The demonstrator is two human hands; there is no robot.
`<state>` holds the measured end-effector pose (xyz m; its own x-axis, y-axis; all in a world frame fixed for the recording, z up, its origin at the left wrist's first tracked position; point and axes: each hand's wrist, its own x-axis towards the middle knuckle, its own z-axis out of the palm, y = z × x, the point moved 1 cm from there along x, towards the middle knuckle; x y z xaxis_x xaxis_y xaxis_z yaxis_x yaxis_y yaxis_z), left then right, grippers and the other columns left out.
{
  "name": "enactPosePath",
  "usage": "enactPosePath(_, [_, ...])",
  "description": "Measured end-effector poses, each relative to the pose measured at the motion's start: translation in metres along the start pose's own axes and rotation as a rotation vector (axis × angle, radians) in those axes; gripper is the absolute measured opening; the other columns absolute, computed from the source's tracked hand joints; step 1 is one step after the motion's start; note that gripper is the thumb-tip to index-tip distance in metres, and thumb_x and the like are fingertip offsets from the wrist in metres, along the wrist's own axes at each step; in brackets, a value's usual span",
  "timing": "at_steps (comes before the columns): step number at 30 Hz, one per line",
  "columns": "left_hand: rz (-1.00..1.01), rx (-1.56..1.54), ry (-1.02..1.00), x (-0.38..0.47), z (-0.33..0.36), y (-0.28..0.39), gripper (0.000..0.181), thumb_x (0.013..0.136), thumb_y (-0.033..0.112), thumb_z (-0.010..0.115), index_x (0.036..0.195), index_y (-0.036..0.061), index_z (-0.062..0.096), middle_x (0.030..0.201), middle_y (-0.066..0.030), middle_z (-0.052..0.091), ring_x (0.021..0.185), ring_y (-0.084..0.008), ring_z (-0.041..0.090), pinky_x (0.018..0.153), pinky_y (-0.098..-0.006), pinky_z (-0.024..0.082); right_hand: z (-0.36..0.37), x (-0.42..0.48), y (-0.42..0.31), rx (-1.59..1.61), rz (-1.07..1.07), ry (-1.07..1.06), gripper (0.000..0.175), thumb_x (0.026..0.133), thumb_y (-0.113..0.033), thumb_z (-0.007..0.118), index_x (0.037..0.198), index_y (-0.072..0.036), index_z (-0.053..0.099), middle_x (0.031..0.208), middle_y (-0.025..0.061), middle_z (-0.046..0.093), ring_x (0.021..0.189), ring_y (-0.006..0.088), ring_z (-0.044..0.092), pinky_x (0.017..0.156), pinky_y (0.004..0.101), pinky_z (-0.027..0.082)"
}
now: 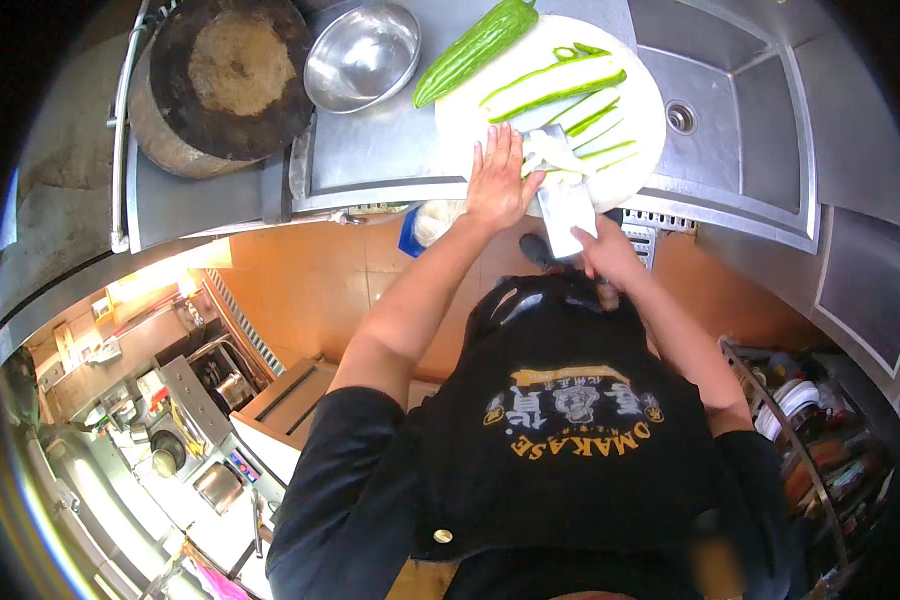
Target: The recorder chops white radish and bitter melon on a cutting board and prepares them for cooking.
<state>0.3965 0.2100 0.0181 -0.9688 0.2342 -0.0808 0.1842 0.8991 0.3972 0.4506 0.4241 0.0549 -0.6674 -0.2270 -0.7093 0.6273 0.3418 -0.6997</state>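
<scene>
My right hand (607,255) grips the handle of a broad cleaver (568,217), whose blade reaches over the near edge of a round white cutting board (457,127). Pale pieces (551,152) lie on or against the blade. My left hand (499,176) rests with fingers stretched at the board's near left, its thumb beside those pieces; whether it presses on something is hidden. Further up the board lie a lengthwise-cut piece of cucumber (555,88), thin green-edged strips (591,120) and small end bits (566,52). A whole green cucumber (476,52) lies across the board's upper left edge.
A steel bowl (362,58) stands on the metal counter (375,146) left of the board. Further left is a large, dark-topped round vessel (232,75). A steel sink (709,127) adjoins the board at right. Below the counter, a blue container (411,234) holds something whitish.
</scene>
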Motion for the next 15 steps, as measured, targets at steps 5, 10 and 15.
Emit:
enactPosePath(5, [0.024, -0.039, -0.017, 0.003, 0.000, 0.003, 0.087, 0.098, 0.058, 0.040, 0.154, -0.0057, 0.019, 0.163, -0.0242, 0.012, 0.152, -0.0397, 0.007, 0.122, -0.0532, 0.004, 0.011, 0.022, -0.012, -0.090, -0.011, -0.038, 0.033, 0.098, -0.025, 0.060, 0.110, 0.006, 0.056, 0.066, 0.0096, 0.061, 0.043, 0.0164, 0.056, 0.043, 0.0331, 0.045])
enactPosePath(10, [0.013, -0.241, 0.074, 0.000, -0.006, -0.010, 0.092, 0.095, 0.061, 0.041, 0.155, -0.0052, 0.016, 0.164, -0.0234, 0.010, 0.152, -0.0402, 0.003, 0.120, -0.0568, -0.001, 0.017, 0.005, -0.021, -0.144, -0.031, -0.005, 0.038, 0.098, -0.027, 0.060, 0.108, 0.009, 0.055, 0.067, 0.0134, 0.063, 0.044, 0.0182, 0.059, 0.045, 0.0349, 0.048])
enactPosePath(15, [0.012, -0.059, 0.005, -0.015, 0.000, -0.012, 0.096, 0.094, 0.064, 0.041, 0.155, -0.0054, 0.016, 0.164, -0.0232, 0.010, 0.152, -0.0422, 0.003, 0.118, -0.0610, -0.003, 0.016, 0.005, -0.017, -0.258, -0.041, 0.014, 0.039, 0.097, -0.028, 0.061, 0.106, 0.010, 0.055, 0.072, 0.0192, 0.066, 0.048, 0.0221, 0.063, 0.048, 0.0374, 0.050])
